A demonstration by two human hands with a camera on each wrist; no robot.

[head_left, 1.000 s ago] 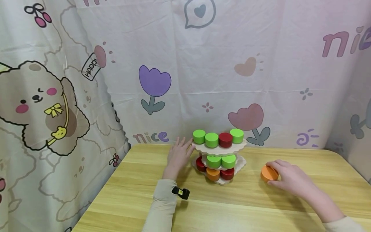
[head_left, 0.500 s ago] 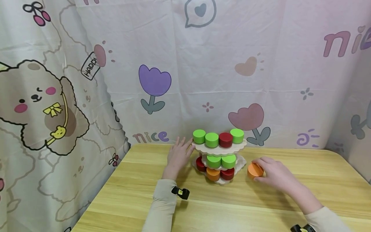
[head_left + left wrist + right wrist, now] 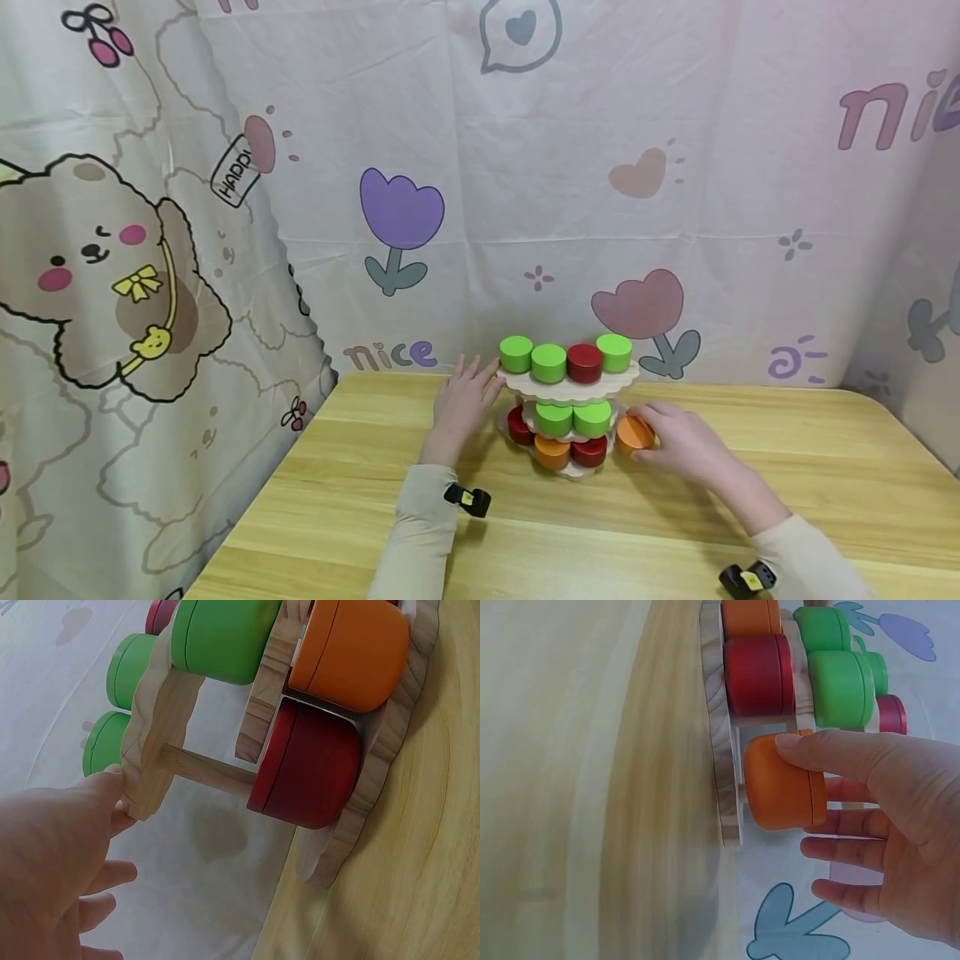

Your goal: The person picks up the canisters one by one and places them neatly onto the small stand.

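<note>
A three-tier wooden stand [image 3: 567, 389] with scalloped tiers stands on the table, holding green, red and orange round blocks. My right hand [image 3: 686, 446] pinches an orange round block [image 3: 780, 780] between thumb and fingers. That block is at the right side of the stand, by the lowest tier, next to a red block [image 3: 757, 675]. Whether it touches the tier's surface is hard to tell. My left hand [image 3: 465, 408] is at the left end of the top tier [image 3: 154, 742]; thumb and index finger pinch its edge, beside a green block [image 3: 106, 742]. Its other fingers are spread.
The pale wooden table [image 3: 570, 542] extends in front of the stand and to both sides. Behind it hangs a printed curtain [image 3: 525, 167], close to the stand's back. A black wrist camera [image 3: 742, 579] sits on the right sleeve.
My right hand has carried the orange block leftward across the table to the stand's right side. The left hand and the stand have stayed put.
</note>
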